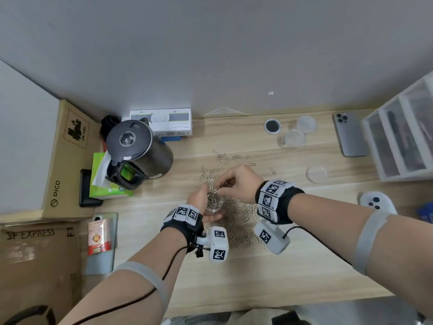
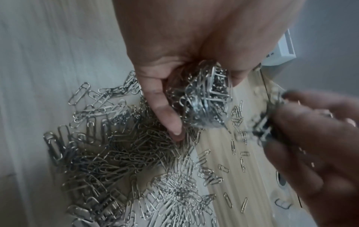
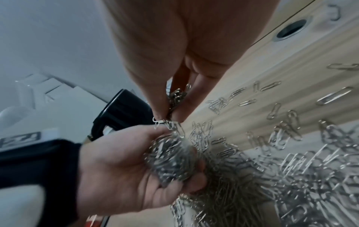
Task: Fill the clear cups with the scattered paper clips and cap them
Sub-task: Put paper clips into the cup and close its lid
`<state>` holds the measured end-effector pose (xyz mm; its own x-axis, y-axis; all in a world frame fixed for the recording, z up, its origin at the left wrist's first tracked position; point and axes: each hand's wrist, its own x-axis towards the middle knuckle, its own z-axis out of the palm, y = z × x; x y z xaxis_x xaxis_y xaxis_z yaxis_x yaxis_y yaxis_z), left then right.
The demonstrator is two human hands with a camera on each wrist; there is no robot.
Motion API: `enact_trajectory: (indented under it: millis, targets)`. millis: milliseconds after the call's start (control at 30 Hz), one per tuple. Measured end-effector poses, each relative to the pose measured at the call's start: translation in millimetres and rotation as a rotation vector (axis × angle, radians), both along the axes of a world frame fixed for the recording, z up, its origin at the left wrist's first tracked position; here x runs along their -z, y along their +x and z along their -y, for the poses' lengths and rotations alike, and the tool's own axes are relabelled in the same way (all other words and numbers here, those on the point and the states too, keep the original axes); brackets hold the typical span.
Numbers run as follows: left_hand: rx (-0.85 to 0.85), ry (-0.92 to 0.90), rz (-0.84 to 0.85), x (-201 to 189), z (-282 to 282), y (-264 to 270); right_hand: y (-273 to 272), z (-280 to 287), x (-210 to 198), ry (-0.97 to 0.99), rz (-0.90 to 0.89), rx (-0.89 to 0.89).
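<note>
My left hand (image 1: pixel 203 204) grips a clear cup (image 1: pixel 214 204) (image 2: pixel 204 98) (image 3: pixel 170 161) packed with silver paper clips, held just above the desk. Directly over the cup's mouth my right hand (image 1: pixel 230 185) (image 3: pixel 169 110) pinches a bunch of paper clips (image 3: pixel 175 95) between thumb and fingertips. A big heap of loose paper clips (image 1: pixel 239 228) (image 2: pixel 120 161) (image 3: pixel 291 169) lies on the wooden desk under and right of the hands. More clips (image 1: pixel 225 158) are scattered farther back. Two clear cups (image 1: pixel 294 138) stand at the back right, and a clear lid (image 1: pixel 316 174) lies nearer.
A black kettle (image 1: pixel 138 151) stands left of the hands, with a green tissue pack (image 1: pixel 103 184) and cardboard boxes (image 1: pixel 68 160) beyond. At the right are a phone (image 1: pixel 350 134), a drawer unit (image 1: pixel 403 132) and a white controller (image 1: pixel 376 202). A cable hole (image 1: pixel 272 125) sits at the back.
</note>
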<state>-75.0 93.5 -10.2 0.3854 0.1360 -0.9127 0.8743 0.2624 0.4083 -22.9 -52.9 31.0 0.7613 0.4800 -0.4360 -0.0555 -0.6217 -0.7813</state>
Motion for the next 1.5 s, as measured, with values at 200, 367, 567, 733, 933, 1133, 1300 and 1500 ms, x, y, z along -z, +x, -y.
enact_trajectory:
  millis: [200, 367, 567, 733, 933, 1133, 1300, 1500]
  targets:
    - [-0.066, -0.049, 0.038, -4, 11, 1, -13, -12, -11, -0.123, 0.090, -0.152]
    - [-0.100, -0.056, 0.022, 0, 7, 2, -12, -8, -15, -0.090, 0.048, -0.201]
    - [-0.160, -0.101, 0.008, -14, 19, 10, -11, -13, -20, -0.122, 0.130, -0.140]
    - [-0.119, -0.103, 0.062, -12, 19, 11, -8, -7, -27, -0.125, 0.197, -0.168]
    - [-0.013, -0.092, 0.127, -10, 22, 8, -7, 7, -23, -0.048, 0.200, -0.130]
    - [-0.016, -0.080, 0.155, -7, 27, 5, -10, 14, -14, 0.039, 0.216, -0.060]
    - [-0.041, -0.074, 0.198, -4, 30, 3, -10, 21, -13, -0.048, 0.247, -0.067]
    - [-0.051, -0.193, 0.212, -8, 35, 4, -13, 17, -12, -0.060, 0.210, -0.047]
